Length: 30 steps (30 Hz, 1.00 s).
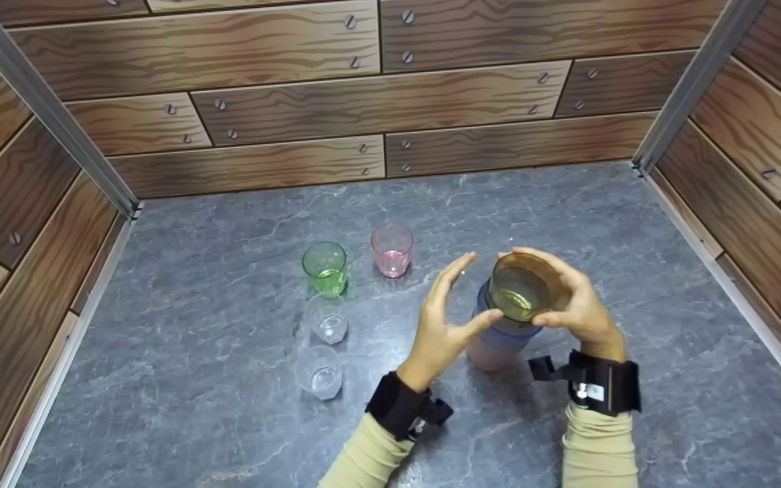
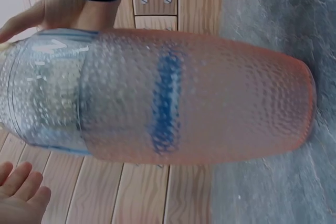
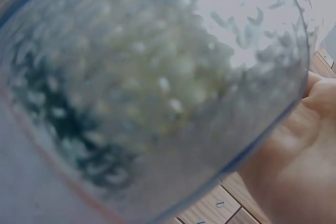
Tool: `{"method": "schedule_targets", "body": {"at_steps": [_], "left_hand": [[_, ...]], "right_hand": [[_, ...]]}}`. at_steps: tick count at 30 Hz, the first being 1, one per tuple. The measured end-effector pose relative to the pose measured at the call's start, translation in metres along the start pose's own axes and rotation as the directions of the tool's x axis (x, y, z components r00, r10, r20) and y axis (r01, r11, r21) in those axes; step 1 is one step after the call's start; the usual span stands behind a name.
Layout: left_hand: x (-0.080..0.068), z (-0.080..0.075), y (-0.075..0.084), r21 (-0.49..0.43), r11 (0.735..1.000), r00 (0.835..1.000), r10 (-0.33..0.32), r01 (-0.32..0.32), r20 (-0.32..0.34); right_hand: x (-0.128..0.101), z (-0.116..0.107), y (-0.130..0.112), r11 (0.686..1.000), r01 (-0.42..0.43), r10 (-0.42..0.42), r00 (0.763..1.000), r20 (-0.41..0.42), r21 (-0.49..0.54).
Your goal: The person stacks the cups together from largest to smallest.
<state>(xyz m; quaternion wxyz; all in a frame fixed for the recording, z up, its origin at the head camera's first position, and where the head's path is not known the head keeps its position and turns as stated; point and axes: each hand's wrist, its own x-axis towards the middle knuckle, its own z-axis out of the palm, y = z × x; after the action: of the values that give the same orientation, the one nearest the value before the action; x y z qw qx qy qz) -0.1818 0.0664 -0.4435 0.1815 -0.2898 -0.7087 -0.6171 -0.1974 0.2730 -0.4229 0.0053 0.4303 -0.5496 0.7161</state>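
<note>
My right hand (image 1: 584, 308) holds an amber cup (image 1: 523, 288) by its side, fingers and thumb curved round it, at the top of a stack of cups. Below it in the head view are a blue cup (image 1: 507, 337) and a pink cup (image 1: 489, 356) at the bottom. The left wrist view shows the dimpled stack (image 2: 220, 98) sideways, pink base on the tabletop. My left hand (image 1: 441, 335) is spread beside the amber cup, its thumb close to the rim; whether it touches cannot be told. Blurred dimpled cup walls (image 3: 147, 87) fill most of the right wrist view.
Left of the stack stand a green cup (image 1: 325, 264), a pink-tinted cup (image 1: 392, 249) and two clear cups, one nearer (image 1: 319, 373) and one farther (image 1: 327, 318). Wood-patterned walls (image 1: 295, 108) enclose the grey marbled tabletop (image 1: 194, 325) at the back and sides.
</note>
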Motion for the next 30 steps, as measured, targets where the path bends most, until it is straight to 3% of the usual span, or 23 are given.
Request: {"method": "schedule_targets", "body": {"at_steps": [5, 11, 18, 23, 30], "left_hand": [[-0.002, -0.005, -0.007, -0.057, 0.998, 0.999, -0.014, 0.012, -0.037], [-0.003, -0.007, -0.017, -0.132, 0.989, 0.995, -0.074, 0.065, -0.071], [-0.001, -0.013, -0.026, -0.096, 0.991, 0.986, -0.105, 0.093, -0.131], [-0.001, -0.016, -0.033, -0.074, 0.99, 0.975, -0.128, 0.116, -0.182], [0.001, -0.018, -0.044, -0.021, 0.991, 0.949, -0.136, 0.135, -0.285]], "right_hand": [[0.001, 0.001, 0.001, 1.0, 0.014, -0.014, 1.0, -0.002, 0.012], [0.003, 0.002, 0.003, 0.998, 0.054, -0.055, 0.998, 0.014, 0.036], [0.005, 0.005, 0.002, 0.996, 0.088, -0.088, 0.996, -0.014, 0.028], [0.005, 0.006, 0.001, 0.994, 0.073, -0.072, 0.997, -0.021, 0.076], [0.004, 0.005, 0.001, 0.99, 0.065, -0.063, 0.998, -0.017, 0.124]]}}
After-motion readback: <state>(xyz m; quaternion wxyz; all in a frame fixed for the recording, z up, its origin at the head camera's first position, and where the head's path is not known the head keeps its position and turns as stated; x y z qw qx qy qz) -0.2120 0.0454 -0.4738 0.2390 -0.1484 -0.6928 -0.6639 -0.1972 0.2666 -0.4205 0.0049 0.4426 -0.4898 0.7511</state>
